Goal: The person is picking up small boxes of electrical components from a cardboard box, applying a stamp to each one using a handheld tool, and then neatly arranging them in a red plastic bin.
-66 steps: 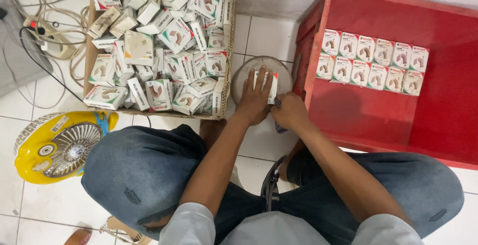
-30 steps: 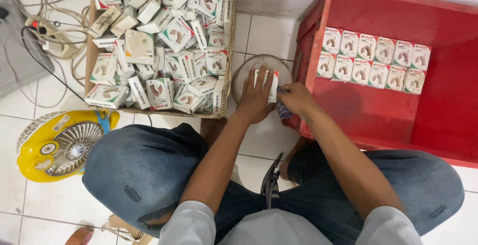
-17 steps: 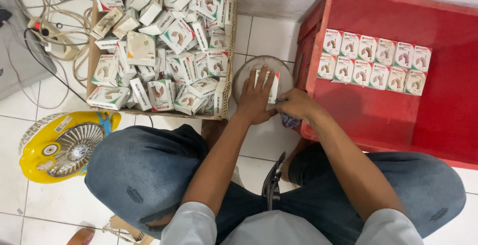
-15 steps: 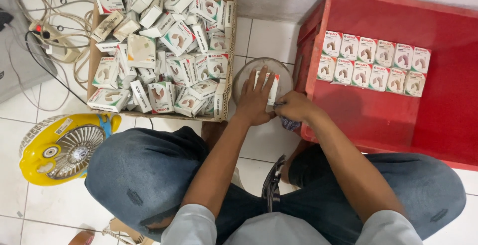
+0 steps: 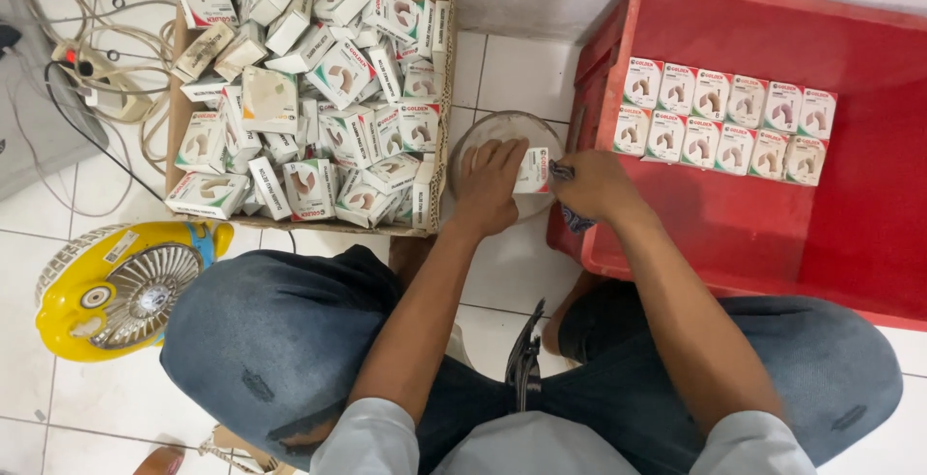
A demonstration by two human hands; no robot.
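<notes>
My left hand (image 5: 489,183) grips a small white box (image 5: 534,170) over a round clear bowl (image 5: 483,132) on the floor. My right hand (image 5: 597,185) is closed on a dark blue cloth (image 5: 575,218) and presses it against the box's right side. To the left, a cardboard carton (image 5: 439,69) is heaped with several similar small white boxes (image 5: 333,74). On the right, a red plastic crate (image 5: 724,205) holds two neat rows of the same boxes (image 5: 726,127).
A yellow fan (image 5: 121,287) lies on the tiled floor at the lower left. Cables and a power strip (image 5: 92,74) lie at the upper left, beside a grey object. My knees in blue jeans fill the bottom of the view.
My right hand has shifted slightly along the box's side with the cloth. My left hand still holds the box over the bowl.
</notes>
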